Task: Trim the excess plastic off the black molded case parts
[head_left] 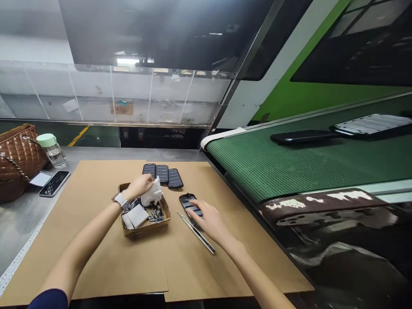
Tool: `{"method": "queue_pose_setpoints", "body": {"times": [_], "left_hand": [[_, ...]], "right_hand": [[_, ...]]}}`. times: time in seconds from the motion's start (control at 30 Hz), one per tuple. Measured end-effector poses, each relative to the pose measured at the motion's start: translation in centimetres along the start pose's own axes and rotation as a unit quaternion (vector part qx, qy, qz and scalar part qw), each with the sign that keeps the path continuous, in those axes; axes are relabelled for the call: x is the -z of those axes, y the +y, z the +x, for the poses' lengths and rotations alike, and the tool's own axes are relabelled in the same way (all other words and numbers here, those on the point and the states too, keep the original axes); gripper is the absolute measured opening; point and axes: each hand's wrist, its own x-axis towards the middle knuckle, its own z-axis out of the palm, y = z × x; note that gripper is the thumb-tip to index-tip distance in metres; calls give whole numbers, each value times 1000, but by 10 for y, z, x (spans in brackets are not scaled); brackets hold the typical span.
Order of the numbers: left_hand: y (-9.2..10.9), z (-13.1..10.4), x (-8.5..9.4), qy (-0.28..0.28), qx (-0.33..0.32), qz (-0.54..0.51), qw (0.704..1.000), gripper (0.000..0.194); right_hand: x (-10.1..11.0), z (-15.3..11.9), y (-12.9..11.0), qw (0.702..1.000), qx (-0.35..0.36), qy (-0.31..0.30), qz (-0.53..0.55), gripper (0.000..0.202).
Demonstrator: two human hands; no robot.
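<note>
Left hand (pixel 141 186) is pinching white cloth (pixel 152 193) above the far side of the cardboard box (pixel 146 229), which is holding small dark parts (pixel 156 213). Right hand (pixel 207 219), fingers spread, is touching the black ribbed panel (pixel 189 201); grip can't be told. Pen-like tools (pixel 196 233) are lying just near of it. Three dark panels (pixel 162 174) are lying farther left on the cardboard-covered surface (pixel 128 270).

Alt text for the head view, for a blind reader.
The left hand holds crumpled white material over a shallow brown cardboard box of small dark parts; the right hand is over a black ribbed panel beside slender tools.
</note>
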Motion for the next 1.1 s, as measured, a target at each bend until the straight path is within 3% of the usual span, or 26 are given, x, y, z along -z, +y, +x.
{"method": "queue_pose_setpoints", "body": {"times": [0.1,0.17,0.3,0.43,0.57,0.7,0.93,1.1], "left_hand": [[5,-5,36,21,-70,-22,997,16],[6,-9,52,35,-103,-24,994,14],[-2,-20,60,72,-104,-19,992,15],[-17,-46,52,84,-81,-41,992,15],[-30,-87,43,87,-45,-90,991,19],[-36,-121,22,109,43,-183,976,16],[-32,-136,-31,114,150,-390,901,45],[-38,-150,-40,137,178,-427,876,42]], "right_hand": [[-2,42,-47,990,-7,-42,136,46],[-4,75,-78,979,-6,-90,180,42],[-12,113,-115,953,-5,-219,211,31],[-33,105,-122,932,-22,-284,226,17],[-55,79,-122,938,-33,-251,239,18],[-71,59,-127,945,8,-229,234,16],[-106,33,-136,947,53,-235,212,18],[-120,27,-123,957,50,-199,205,20]]}}
